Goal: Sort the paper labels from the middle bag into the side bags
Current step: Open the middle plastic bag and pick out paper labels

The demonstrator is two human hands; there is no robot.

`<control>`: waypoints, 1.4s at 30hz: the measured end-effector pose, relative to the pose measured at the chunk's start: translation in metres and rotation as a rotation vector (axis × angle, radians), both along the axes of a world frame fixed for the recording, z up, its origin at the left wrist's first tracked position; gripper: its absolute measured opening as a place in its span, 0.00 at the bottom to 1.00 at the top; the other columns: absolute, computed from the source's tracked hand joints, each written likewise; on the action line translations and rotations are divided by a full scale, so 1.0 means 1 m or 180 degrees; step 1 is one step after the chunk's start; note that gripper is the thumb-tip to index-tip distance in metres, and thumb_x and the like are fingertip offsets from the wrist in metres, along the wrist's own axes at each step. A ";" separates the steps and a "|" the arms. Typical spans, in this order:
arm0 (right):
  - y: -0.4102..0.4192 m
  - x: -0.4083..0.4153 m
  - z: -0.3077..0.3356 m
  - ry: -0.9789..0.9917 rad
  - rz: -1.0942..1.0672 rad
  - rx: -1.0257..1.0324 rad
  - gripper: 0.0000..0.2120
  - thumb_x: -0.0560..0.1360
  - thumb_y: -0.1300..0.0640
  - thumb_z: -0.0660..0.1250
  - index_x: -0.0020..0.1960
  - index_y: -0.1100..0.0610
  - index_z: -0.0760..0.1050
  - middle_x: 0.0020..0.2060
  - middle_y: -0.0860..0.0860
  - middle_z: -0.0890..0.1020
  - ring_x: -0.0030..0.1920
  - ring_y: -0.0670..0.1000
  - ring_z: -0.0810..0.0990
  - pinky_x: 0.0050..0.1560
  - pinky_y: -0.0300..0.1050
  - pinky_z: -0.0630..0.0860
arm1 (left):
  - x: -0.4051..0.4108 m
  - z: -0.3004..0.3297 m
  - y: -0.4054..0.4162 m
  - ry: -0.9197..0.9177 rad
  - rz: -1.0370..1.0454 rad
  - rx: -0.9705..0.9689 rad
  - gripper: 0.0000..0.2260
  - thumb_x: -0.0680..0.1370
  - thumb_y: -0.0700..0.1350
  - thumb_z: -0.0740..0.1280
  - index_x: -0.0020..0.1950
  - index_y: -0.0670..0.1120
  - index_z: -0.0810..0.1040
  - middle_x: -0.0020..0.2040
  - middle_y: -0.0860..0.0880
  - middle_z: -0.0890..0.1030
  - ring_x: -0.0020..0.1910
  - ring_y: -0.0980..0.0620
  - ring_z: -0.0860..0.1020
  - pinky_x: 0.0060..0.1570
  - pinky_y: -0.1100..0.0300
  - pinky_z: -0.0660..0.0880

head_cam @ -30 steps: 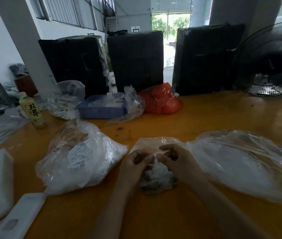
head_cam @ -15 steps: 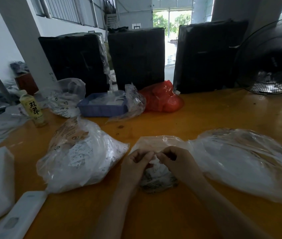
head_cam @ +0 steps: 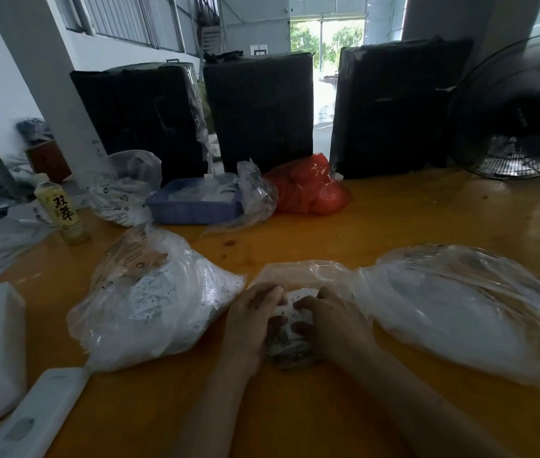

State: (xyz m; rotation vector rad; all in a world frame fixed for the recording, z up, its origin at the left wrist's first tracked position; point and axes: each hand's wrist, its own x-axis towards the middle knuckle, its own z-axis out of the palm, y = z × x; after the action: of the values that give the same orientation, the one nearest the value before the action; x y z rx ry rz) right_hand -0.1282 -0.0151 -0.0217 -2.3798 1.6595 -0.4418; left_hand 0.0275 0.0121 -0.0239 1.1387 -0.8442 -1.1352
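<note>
**Both hands at the mouth of the middle bag**

The left hand (head_cam: 255,320) and the right hand (head_cam: 331,320) were together over the middle bag (head_cam: 298,276), with the fingers of both curled inward. Between them they pinched small white paper labels (head_cam: 296,300) with dark print. The right fingers (head_cam: 305,304) lay on top of the labels, and the left fingers (head_cam: 270,294) closed on them from the other side. More labels lay in the lower part of this bag, under the 2 hands.

The middle bag was a small clear plastic one and it rested on the orange table (head_cam: 394,219). Just beside it, on the left, stood the left bag (head_cam: 156,302), full and rounded, with many white labels visible through the plastic. On the right lay the right bag (head_cam: 466,312), wider and flatter, with its edge touching the middle bag; its contents looked white, but I could not tell them clearly.

Farther away on the table were a blue tray (head_cam: 192,209), a red bag (head_cam: 311,190) and a drink bottle (head_cam: 62,209) with a yellow label. Behind them stood 3 black wrapped bundles (head_cam: 262,107), and a fan (head_cam: 522,110) was at the far right. A white flat device (head_cam: 30,421) lay at the near left corner.
</note>
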 end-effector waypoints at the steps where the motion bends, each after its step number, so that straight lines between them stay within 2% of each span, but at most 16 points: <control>1: -0.001 0.000 -0.001 -0.0067 -0.0017 -0.0063 0.19 0.79 0.42 0.67 0.68 0.42 0.74 0.61 0.48 0.75 0.54 0.50 0.77 0.50 0.44 0.74 | 0.000 0.000 0.000 -0.0021 -0.0002 0.0019 0.09 0.81 0.41 0.72 0.47 0.53 0.88 0.49 0.49 0.88 0.51 0.53 0.86 0.43 0.58 0.81; 4: -0.004 -0.004 -0.002 -0.0466 -0.0147 -0.0251 0.12 0.81 0.43 0.64 0.61 0.45 0.78 0.53 0.46 0.78 0.44 0.45 0.74 0.42 0.40 0.70 | 0.001 -0.003 -0.001 0.0129 -0.0026 0.0012 0.05 0.80 0.37 0.71 0.52 0.44 0.86 0.51 0.44 0.88 0.54 0.49 0.87 0.42 0.61 0.81; 6: -0.006 -0.010 -0.001 -0.0887 -0.0212 -0.0274 0.11 0.81 0.43 0.65 0.60 0.46 0.78 0.51 0.44 0.79 0.42 0.42 0.75 0.41 0.36 0.70 | 0.002 -0.005 -0.002 0.0308 -0.0050 -0.0063 0.05 0.80 0.32 0.70 0.54 0.38 0.84 0.53 0.40 0.87 0.54 0.46 0.87 0.46 0.62 0.82; 8: -0.007 -0.016 0.001 -0.1327 -0.0227 -0.0209 0.10 0.80 0.47 0.67 0.60 0.46 0.78 0.50 0.42 0.82 0.41 0.39 0.77 0.39 0.29 0.69 | 0.002 -0.007 -0.004 0.0526 -0.0021 -0.0061 0.06 0.79 0.30 0.70 0.54 0.37 0.83 0.53 0.38 0.87 0.54 0.43 0.87 0.47 0.61 0.83; 11: -0.005 -0.024 0.005 -0.1860 -0.0280 -0.0012 0.09 0.80 0.50 0.68 0.60 0.43 0.76 0.48 0.39 0.82 0.41 0.35 0.79 0.35 0.28 0.73 | 0.000 -0.006 -0.005 0.0895 -0.0025 0.0014 0.06 0.83 0.36 0.68 0.57 0.36 0.81 0.54 0.37 0.87 0.55 0.40 0.87 0.49 0.59 0.84; 13: -0.003 -0.027 0.007 -0.2050 -0.0303 0.0083 0.16 0.79 0.50 0.69 0.65 0.41 0.72 0.45 0.38 0.82 0.41 0.35 0.80 0.34 0.29 0.74 | -0.001 -0.006 -0.005 0.1064 -0.0057 0.0025 0.10 0.85 0.42 0.66 0.59 0.36 0.80 0.55 0.37 0.87 0.56 0.40 0.86 0.51 0.57 0.84; 15: -0.002 -0.028 0.010 -0.2231 -0.0301 0.0132 0.20 0.79 0.51 0.70 0.68 0.43 0.66 0.45 0.41 0.85 0.40 0.36 0.80 0.33 0.31 0.74 | -0.002 -0.006 -0.004 0.1048 -0.0012 0.0002 0.11 0.84 0.45 0.67 0.56 0.37 0.82 0.55 0.38 0.87 0.57 0.41 0.86 0.51 0.57 0.84; 18: -0.001 -0.028 0.012 -0.2290 -0.0344 0.0106 0.20 0.78 0.51 0.71 0.65 0.45 0.66 0.46 0.43 0.86 0.39 0.37 0.81 0.32 0.32 0.73 | -0.004 -0.007 -0.002 0.0808 -0.0044 -0.0074 0.08 0.76 0.46 0.73 0.49 0.44 0.89 0.55 0.40 0.88 0.57 0.45 0.86 0.52 0.59 0.83; 23: 0.000 -0.030 0.012 -0.2352 -0.0335 -0.0038 0.07 0.78 0.51 0.71 0.53 0.41 0.75 0.44 0.39 0.83 0.38 0.37 0.82 0.36 0.31 0.75 | -0.004 -0.006 -0.001 0.0727 -0.0168 -0.0137 0.10 0.70 0.45 0.78 0.50 0.44 0.89 0.55 0.40 0.87 0.57 0.44 0.86 0.53 0.61 0.83; 26: 0.001 -0.031 0.015 -0.2247 -0.0255 -0.0338 0.08 0.80 0.54 0.68 0.59 0.47 0.79 0.42 0.34 0.78 0.45 0.29 0.77 0.41 0.23 0.72 | -0.003 -0.007 0.001 0.0424 -0.0198 -0.0180 0.14 0.72 0.47 0.79 0.55 0.44 0.87 0.56 0.42 0.87 0.58 0.44 0.86 0.53 0.61 0.83; 28: 0.002 -0.032 0.018 -0.2077 -0.0178 -0.0573 0.11 0.81 0.55 0.67 0.63 0.49 0.80 0.44 0.30 0.76 0.48 0.27 0.75 0.44 0.20 0.69 | -0.003 -0.008 0.004 0.0155 -0.0275 -0.0221 0.17 0.71 0.54 0.80 0.56 0.48 0.88 0.57 0.44 0.88 0.58 0.46 0.86 0.57 0.58 0.82; 31: 0.003 -0.032 0.023 -0.1757 0.0029 -0.0880 0.13 0.82 0.56 0.65 0.66 0.49 0.78 0.47 0.36 0.79 0.44 0.31 0.75 0.43 0.26 0.71 | -0.003 -0.008 0.006 -0.0254 -0.0311 -0.0177 0.17 0.73 0.55 0.79 0.59 0.50 0.87 0.56 0.47 0.88 0.59 0.49 0.86 0.63 0.50 0.80; 33: 0.004 -0.031 0.025 -0.1607 0.0167 -0.0982 0.14 0.82 0.56 0.65 0.67 0.49 0.76 0.43 0.38 0.77 0.40 0.36 0.74 0.44 0.35 0.72 | -0.003 -0.009 0.007 -0.0507 -0.0310 -0.0169 0.15 0.76 0.53 0.78 0.61 0.50 0.87 0.55 0.49 0.88 0.59 0.50 0.86 0.64 0.49 0.80; 36: 0.005 -0.028 0.026 -0.1447 0.0268 -0.1185 0.11 0.82 0.56 0.66 0.63 0.49 0.77 0.46 0.40 0.79 0.39 0.36 0.71 0.50 0.46 0.72 | -0.004 -0.008 0.009 -0.0661 -0.0321 -0.0177 0.14 0.77 0.52 0.77 0.62 0.49 0.86 0.55 0.50 0.89 0.59 0.52 0.86 0.64 0.48 0.80; 39: 0.005 -0.029 0.027 -0.1379 0.0349 -0.1315 0.09 0.81 0.57 0.67 0.61 0.50 0.79 0.54 0.46 0.84 0.43 0.40 0.74 0.55 0.51 0.73 | -0.005 -0.006 0.010 -0.0755 -0.0339 -0.0206 0.15 0.77 0.53 0.76 0.62 0.49 0.86 0.54 0.51 0.89 0.58 0.53 0.86 0.64 0.49 0.80; 42: 0.004 -0.030 0.026 -0.1268 0.0411 -0.1362 0.09 0.81 0.57 0.67 0.61 0.50 0.79 0.55 0.47 0.84 0.45 0.41 0.75 0.54 0.51 0.72 | -0.004 -0.006 0.009 -0.0823 -0.0342 -0.0214 0.13 0.78 0.51 0.76 0.60 0.49 0.87 0.54 0.51 0.89 0.58 0.52 0.86 0.64 0.48 0.80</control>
State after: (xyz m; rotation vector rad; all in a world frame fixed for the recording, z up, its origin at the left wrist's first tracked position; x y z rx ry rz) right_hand -0.1582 -0.0107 0.0045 -2.4348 1.3240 -1.2598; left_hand 0.0236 0.0213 -0.0303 1.2119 -1.1467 -1.0517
